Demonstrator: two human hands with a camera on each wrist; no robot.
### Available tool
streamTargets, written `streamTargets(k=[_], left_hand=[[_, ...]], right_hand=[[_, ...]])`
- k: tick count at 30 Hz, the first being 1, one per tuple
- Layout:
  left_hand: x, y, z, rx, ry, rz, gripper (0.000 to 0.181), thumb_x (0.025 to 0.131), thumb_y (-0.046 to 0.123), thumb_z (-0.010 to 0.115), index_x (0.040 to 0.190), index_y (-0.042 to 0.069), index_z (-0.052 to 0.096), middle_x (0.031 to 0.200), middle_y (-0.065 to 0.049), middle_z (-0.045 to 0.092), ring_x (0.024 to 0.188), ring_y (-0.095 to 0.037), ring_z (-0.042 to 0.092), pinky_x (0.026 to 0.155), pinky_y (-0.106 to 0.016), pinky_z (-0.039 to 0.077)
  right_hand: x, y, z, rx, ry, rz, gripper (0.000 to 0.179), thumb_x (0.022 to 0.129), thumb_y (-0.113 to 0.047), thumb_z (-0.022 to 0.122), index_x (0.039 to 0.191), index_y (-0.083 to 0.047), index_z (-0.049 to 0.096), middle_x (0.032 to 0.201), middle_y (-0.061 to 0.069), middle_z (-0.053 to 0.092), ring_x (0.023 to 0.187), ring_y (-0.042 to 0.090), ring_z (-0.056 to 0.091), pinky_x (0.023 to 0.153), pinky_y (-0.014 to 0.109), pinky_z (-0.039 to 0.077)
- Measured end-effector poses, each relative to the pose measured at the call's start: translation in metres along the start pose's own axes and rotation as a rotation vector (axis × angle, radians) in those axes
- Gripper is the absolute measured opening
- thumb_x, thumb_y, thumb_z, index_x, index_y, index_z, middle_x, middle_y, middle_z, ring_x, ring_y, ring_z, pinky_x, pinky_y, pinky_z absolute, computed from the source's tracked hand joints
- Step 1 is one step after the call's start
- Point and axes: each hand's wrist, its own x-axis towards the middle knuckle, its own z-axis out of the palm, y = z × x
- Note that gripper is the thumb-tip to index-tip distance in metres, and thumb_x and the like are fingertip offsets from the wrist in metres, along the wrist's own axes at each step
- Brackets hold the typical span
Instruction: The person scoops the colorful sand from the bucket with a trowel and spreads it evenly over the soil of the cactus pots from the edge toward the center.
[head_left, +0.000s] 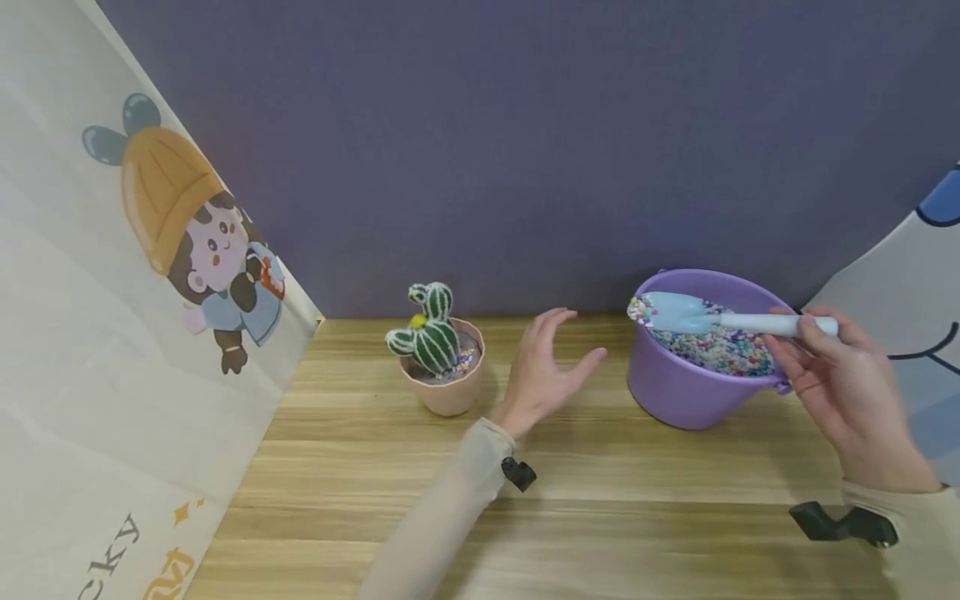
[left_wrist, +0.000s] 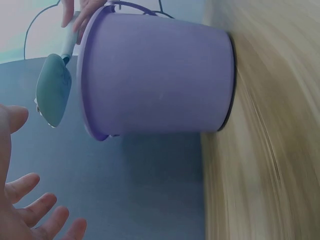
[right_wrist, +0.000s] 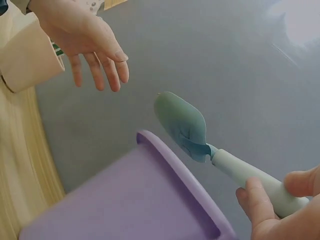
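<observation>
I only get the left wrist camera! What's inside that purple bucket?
Observer: Lots of tiny coloured pieces lie inside the purple bucket.
Operator: Ooh! And what's past the left hand, away from the bucket?
Observer: In the head view, a green cactus stands in a pinkish pot there.
Operator: Is anything else in the pot?
Observer: Yes, a few coloured bits lie beside the cactus.
</observation>
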Motion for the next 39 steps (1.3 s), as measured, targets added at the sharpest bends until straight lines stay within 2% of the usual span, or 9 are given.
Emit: streamTargets(k=[4,9,14,19,22,28,35,39], left_hand=[[-0.003,-0.003,-0.007,0.003,0.01,-0.001,0.067,0.094,0.049,0.075,0.15,0.018,0.056,0.16,-0.003,0.052,0.15,-0.019,0.048,0.126,-0.041,0.041],[-0.005,-0.005,-0.014,0.004,0.027,0.02,0.066,0.095,0.05,0.074,0.149,0.017,0.057,0.159,-0.002,0.053,0.148,-0.02,0.049,0.126,-0.042,0.041],[-0.008,-0.008,-0.019,-0.007,0.05,0.046,0.065,0.095,0.048,0.075,0.148,0.016,0.058,0.157,-0.007,0.054,0.147,-0.023,0.05,0.125,-0.045,0.042],[-0.012,-0.012,-0.024,-0.016,0.041,0.014,0.066,0.095,0.049,0.074,0.15,0.017,0.057,0.159,-0.006,0.053,0.148,-0.023,0.049,0.126,-0.046,0.04],[-0.013,-0.015,-0.027,-0.016,0.046,0.009,0.065,0.095,0.048,0.074,0.149,0.017,0.057,0.159,-0.005,0.053,0.148,-0.024,0.049,0.126,-0.047,0.04],[-0.015,-0.022,-0.031,-0.026,0.08,0.048,0.062,0.094,0.041,0.077,0.146,0.012,0.059,0.154,-0.01,0.057,0.145,-0.027,0.052,0.125,-0.047,0.041],[-0.02,-0.027,-0.038,-0.04,0.076,0.001,0.064,0.094,0.044,0.075,0.148,0.014,0.058,0.158,-0.01,0.055,0.147,-0.028,0.051,0.125,-0.053,0.04],[-0.022,-0.03,-0.042,-0.032,0.089,-0.011,0.065,0.094,0.043,0.075,0.149,0.013,0.057,0.158,-0.012,0.055,0.147,-0.029,0.051,0.123,-0.053,0.042]], right_hand=[[-0.002,0.007,0.004,0.023,-0.014,0.024,0.016,0.111,0.002,0.04,0.116,0.004,0.056,0.122,0.022,0.072,0.113,0.034,0.077,0.096,0.041,0.064],[-0.003,0.013,0.008,0.038,0.008,0.023,0.016,0.111,0.002,0.041,0.116,0.003,0.056,0.121,0.023,0.075,0.111,0.035,0.078,0.094,0.042,0.065],[-0.003,0.02,0.013,0.068,0.013,0.023,0.016,0.11,0.003,0.042,0.115,0.003,0.057,0.121,0.025,0.075,0.109,0.036,0.078,0.093,0.043,0.065],[-0.004,0.03,0.018,0.089,0.005,0.018,0.013,0.109,0.005,0.044,0.115,0.002,0.054,0.121,0.025,0.074,0.109,0.037,0.078,0.092,0.043,0.065],[-0.006,0.035,0.021,0.069,0.008,0.003,0.01,0.109,0.005,0.046,0.115,0.002,0.053,0.12,0.025,0.075,0.107,0.037,0.078,0.092,0.042,0.065],[-0.008,0.051,0.029,0.006,0.027,-0.029,0.01,0.108,0.006,0.048,0.116,0.002,0.053,0.116,0.021,0.073,0.098,0.033,0.079,0.09,0.04,0.065],[-0.009,0.063,0.036,-0.008,0.051,-0.048,0.013,0.108,0.005,0.05,0.119,-0.001,0.053,0.111,0.018,0.069,0.091,0.029,0.078,0.09,0.038,0.066],[-0.009,0.069,0.041,-0.013,0.055,-0.047,0.012,0.108,0.004,0.05,0.119,-0.001,0.053,0.115,0.017,0.07,0.095,0.029,0.079,0.091,0.037,0.066]])
